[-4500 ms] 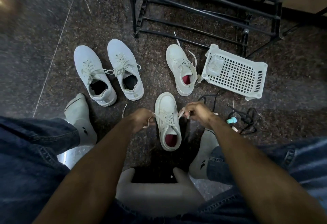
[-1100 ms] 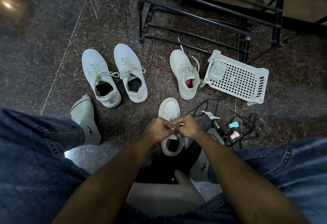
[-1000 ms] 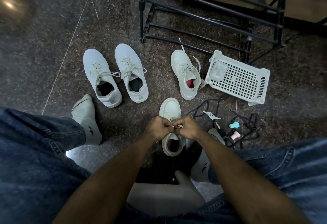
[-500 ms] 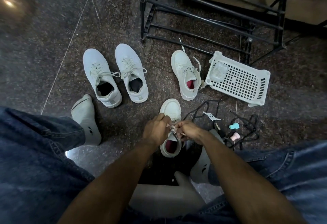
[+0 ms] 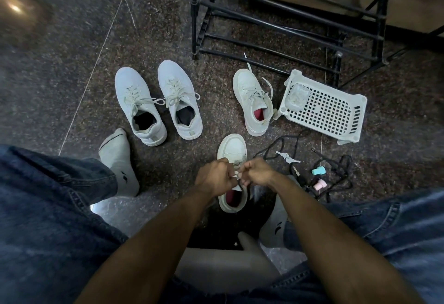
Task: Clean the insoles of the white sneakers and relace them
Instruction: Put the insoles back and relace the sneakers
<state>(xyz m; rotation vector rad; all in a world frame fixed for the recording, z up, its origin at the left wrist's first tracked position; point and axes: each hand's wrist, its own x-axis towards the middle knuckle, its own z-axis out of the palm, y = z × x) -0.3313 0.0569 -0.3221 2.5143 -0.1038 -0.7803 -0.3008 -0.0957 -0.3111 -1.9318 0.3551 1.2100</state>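
A white sneaker (image 5: pixel 232 148) with a red insole stands on the floor between my feet, toe pointing away. My left hand (image 5: pixel 214 178) and my right hand (image 5: pixel 257 173) meet over its tongue, each pinching an end of its white lace (image 5: pixel 237 175). The hands hide most of the lacing. Its partner sneaker (image 5: pixel 252 101), also red inside, lies further off with loose lace ends. A second white pair (image 5: pixel 158 101) with dark insoles stands at the left, laces tied.
A white perforated plastic basket (image 5: pixel 324 109) lies at the right. Black laces (image 5: pixel 336 178), a teal cap (image 5: pixel 319 171), a pink cap (image 5: pixel 320 185) and a small white piece lie on the dark stone floor. A black metal rack (image 5: pixel 276 15) stands behind. I sit on a grey stool (image 5: pixel 221 267).
My hands, earlier apart pulling the lace ends sideways, have come together over the near sneaker's tongue and keep working the lace there. The shoes have not moved.
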